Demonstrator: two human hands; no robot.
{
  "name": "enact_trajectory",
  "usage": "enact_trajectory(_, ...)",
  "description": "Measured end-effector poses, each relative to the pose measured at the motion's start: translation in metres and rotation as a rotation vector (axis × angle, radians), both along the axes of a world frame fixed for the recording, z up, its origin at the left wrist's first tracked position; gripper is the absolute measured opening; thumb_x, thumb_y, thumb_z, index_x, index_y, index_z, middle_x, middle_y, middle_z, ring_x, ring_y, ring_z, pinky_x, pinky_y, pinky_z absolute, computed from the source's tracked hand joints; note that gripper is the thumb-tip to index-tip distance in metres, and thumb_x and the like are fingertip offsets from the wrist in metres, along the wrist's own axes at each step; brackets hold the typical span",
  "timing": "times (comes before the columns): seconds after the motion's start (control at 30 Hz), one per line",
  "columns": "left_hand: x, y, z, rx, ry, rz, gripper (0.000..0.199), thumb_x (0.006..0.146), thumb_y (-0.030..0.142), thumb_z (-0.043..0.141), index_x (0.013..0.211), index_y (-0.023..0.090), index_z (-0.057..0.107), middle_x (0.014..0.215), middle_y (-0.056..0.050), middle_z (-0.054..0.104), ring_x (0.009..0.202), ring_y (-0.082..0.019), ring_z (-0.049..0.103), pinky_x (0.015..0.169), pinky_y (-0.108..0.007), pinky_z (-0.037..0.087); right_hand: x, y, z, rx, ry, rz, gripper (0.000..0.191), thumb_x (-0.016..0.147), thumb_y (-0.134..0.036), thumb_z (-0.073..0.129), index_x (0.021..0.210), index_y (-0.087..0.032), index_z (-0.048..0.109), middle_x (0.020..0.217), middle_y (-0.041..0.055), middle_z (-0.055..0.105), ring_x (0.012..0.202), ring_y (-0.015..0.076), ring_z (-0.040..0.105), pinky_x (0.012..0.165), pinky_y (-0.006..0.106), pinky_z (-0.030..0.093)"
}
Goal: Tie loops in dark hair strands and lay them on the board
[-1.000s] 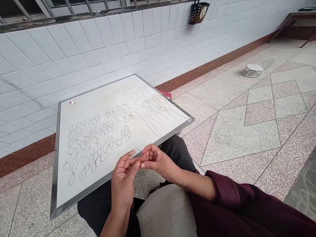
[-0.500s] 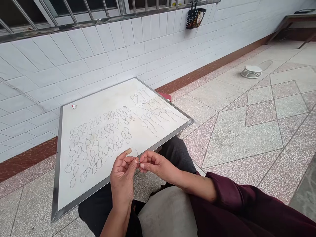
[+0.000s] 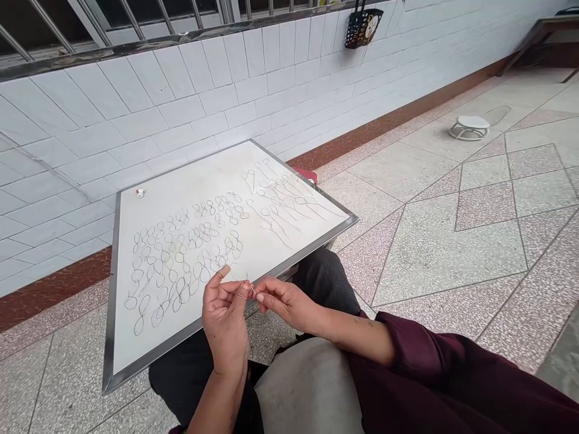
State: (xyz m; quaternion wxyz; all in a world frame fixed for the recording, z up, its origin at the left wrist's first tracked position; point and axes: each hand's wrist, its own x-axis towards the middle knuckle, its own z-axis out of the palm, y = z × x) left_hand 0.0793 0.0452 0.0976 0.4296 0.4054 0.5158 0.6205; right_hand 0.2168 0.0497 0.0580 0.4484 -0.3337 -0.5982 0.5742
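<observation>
My left hand [image 3: 228, 319] pinches a thin wire [image 3: 252, 289] between thumb and forefinger, just over the table's front edge. One of its fingers, with a tan wrap at the tip, points up. Close against it, my right hand [image 3: 284, 301] pinches the same wire from the right side. On the white tabletop [image 3: 190, 175] lie rows of thin wires bent into figure-eight loops [image 3: 181, 292]. Several single-loop wires with long tails [image 3: 275, 226] lie on the right part of the table.
A small red and white object [image 3: 140, 193] sits near the table's far left corner. A red item [image 3: 305, 175] shows behind the right edge. A black basket [image 3: 363, 28] hangs on the tiled wall. A low white chair [image 3: 470, 125] stands on the floor at the right.
The view has shifted slightly, so the table and chair appear a little further right. The wire loop that stood above my fingers is now less visible. Both hands remain close together.
</observation>
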Motion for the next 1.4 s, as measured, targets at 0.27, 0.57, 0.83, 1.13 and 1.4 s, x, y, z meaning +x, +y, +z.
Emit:
enact_trajectory(0.27,-0.002,0.0,0.0,-0.042,-0.001,-0.039,0.053,0.076,0.03,0.083,0.125,0.025,0.064,0.083,0.001,0.071,0.084,-0.016,0.069,0.088,-0.033,0.055,0.002,-0.002,0.005,0.01,-0.043,-0.028,0.024,0.1,-0.043,0.051,0.094,-0.02,0.058,0.074,-0.0026,0.056,0.069,0.0129,0.05,0.069,0.026,0.04)
enact_trajectory(0.57,-0.002,0.001,-0.005,-0.014,-0.035,-0.016,0.048,0.076,0.026,0.083,0.121,0.024,0.067,0.082,0.001,0.072,0.094,-0.019,0.071,0.098,-0.039,0.052,0.001,-0.001,0.011,0.072,-0.1,-0.058,0.02,0.1,-0.037,0.049,0.094,-0.02,0.058,0.073,-0.0022,0.055,0.067,0.013,0.049,0.067,0.026,0.04)
enact_trajectory(0.83,0.006,0.006,0.007,0.054,-0.125,0.058,0.046,0.073,0.022,0.083,0.116,0.022,0.068,0.079,0.003,0.068,0.085,-0.018,0.068,0.095,-0.041,0.052,0.0,0.004,0.014,0.077,-0.136,-0.049,0.02,0.1,-0.037,0.049,0.09,-0.02,0.056,0.072,-0.0024,0.058,0.065,0.0124,0.048,0.065,0.025,0.04)
enact_trajectory(1.13,0.001,0.009,0.01,0.072,-0.096,0.114,0.053,0.074,0.02,0.082,0.124,0.021,0.065,0.074,0.004,0.065,0.078,-0.017,0.068,0.093,-0.041,0.054,-0.01,0.004,0.004,0.263,-0.404,-0.079,0.024,0.103,-0.031,0.044,0.084,-0.021,0.054,0.068,-0.0038,0.05,0.064,0.0126,0.048,0.063,0.023,0.038)
enact_trajectory(1.4,-0.01,0.015,0.012,0.051,-0.142,0.195,0.04,0.066,0.02,0.086,0.103,0.018,0.072,0.079,0.002,0.064,0.082,-0.018,0.064,0.077,-0.037,0.059,-0.01,0.0,-0.012,0.551,-0.657,-0.115,0.022,0.104,-0.028,0.044,0.098,-0.019,0.063,0.08,0.0042,0.065,0.071,0.0174,0.056,0.064,0.027,0.041)
